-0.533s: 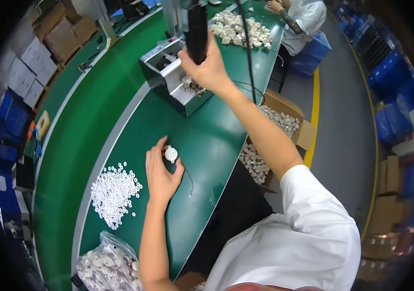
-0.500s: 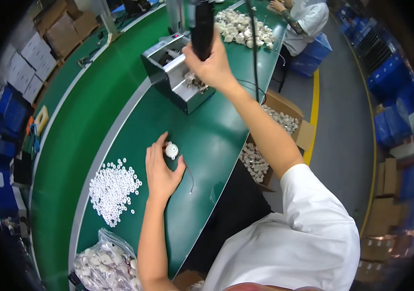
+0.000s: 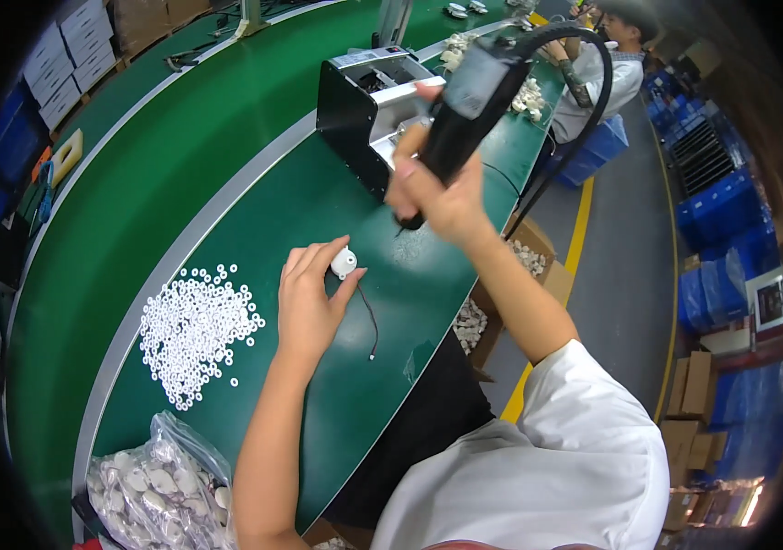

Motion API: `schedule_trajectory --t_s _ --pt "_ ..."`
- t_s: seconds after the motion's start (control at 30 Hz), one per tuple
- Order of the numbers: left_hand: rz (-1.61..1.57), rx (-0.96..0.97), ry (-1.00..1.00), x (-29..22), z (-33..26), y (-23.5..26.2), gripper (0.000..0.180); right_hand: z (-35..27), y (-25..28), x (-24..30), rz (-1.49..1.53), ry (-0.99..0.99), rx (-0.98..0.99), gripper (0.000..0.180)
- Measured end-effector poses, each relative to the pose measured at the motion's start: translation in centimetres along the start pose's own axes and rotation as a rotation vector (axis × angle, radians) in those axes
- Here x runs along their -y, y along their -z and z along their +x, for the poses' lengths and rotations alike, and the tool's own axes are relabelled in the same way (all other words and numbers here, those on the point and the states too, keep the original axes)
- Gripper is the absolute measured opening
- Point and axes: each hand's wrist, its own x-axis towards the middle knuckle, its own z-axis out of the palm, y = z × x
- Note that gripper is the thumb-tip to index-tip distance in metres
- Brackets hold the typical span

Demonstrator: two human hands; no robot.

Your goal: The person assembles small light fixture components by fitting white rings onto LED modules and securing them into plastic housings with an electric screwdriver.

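My left hand rests on the green table, its thumb and fingers closed round a small white round part with side tabs. A thin dark wire trails from that part toward me, with a tiny light end. Raised over the table, my right hand grips a black electric screwdriver. The tool leans, its tip pointing down at the tabletop, apart from the white part. A thick black cable curves from its upper end.
A black and silver box-shaped machine stands beyond my hands. Small white rings lie piled at the left, near a clear bag of white parts. Cartons of parts stand below the right edge. A co-worker sits farther along.
My right hand has come back from the machine toward my left hand, bringing the screwdriver lower and tilting it. My left hand still holds the white part. The whole view has shifted.
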Motion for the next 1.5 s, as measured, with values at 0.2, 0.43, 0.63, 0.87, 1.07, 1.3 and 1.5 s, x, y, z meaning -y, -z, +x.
schedule_trajectory --t_s 0.2,0.43,0.63,0.87,1.07,1.3,1.5 --pt "0.011 0.015 0.024 0.0 -0.6 0.8 0.04 -0.9 -5.1 -1.4 0.026 0.005 0.163 0.076" --pt "-0.005 0.03 0.051 -0.3 -0.3 0.4 0.037 -1.0 -4.3 -2.3 0.117 -0.076 0.132 0.08" --pt "-0.014 0.029 0.028 -0.1 -0.1 0.4 0.037 -1.6 -4.1 -2.4 0.148 -0.108 0.123 0.077" --pt "-0.025 0.015 0.011 0.0 -0.2 0.5 0.037 -1.5 -4.9 -3.6 -0.049 0.143 0.141 0.054" --pt "0.002 -0.023 -0.058 -0.1 0.2 0.1 0.03 -3.3 -5.2 -3.7 0.089 0.022 0.059 0.051" --pt "0.047 -0.098 -0.103 0.9 -0.4 -0.3 0.023 -3.3 -7.1 -3.9 0.07 0.059 -0.049 0.047" --pt "0.146 -0.024 0.032 -1.4 -0.2 -0.8 0.024 -2.2 -4.1 -2.9 0.066 -0.122 -0.053 0.044"
